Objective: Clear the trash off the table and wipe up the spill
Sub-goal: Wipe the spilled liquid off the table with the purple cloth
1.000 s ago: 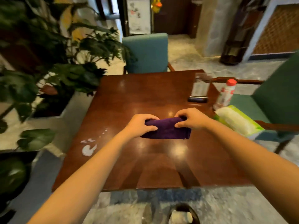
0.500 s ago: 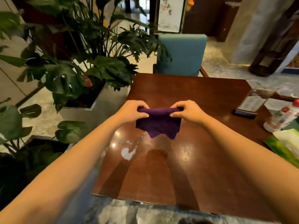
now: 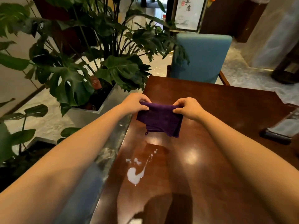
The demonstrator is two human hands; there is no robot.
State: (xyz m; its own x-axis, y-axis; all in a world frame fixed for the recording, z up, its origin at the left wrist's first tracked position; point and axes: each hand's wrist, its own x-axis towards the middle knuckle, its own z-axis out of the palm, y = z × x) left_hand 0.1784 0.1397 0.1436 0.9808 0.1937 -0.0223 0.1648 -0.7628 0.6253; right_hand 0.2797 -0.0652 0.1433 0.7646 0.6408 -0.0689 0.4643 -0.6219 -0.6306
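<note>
The brown surface (image 3: 226,159) fills the lower right of the frame. At centre, the purple cloth (image 3: 159,120) has been lifted and now hangs unfolded, left hand (image 3: 135,103) and right hand (image 3: 187,108) fingers pinching its top corners. The white spill (image 3: 135,174), lower centre, has drawn nearer, unwiped; wiping looks imminent.
</note>
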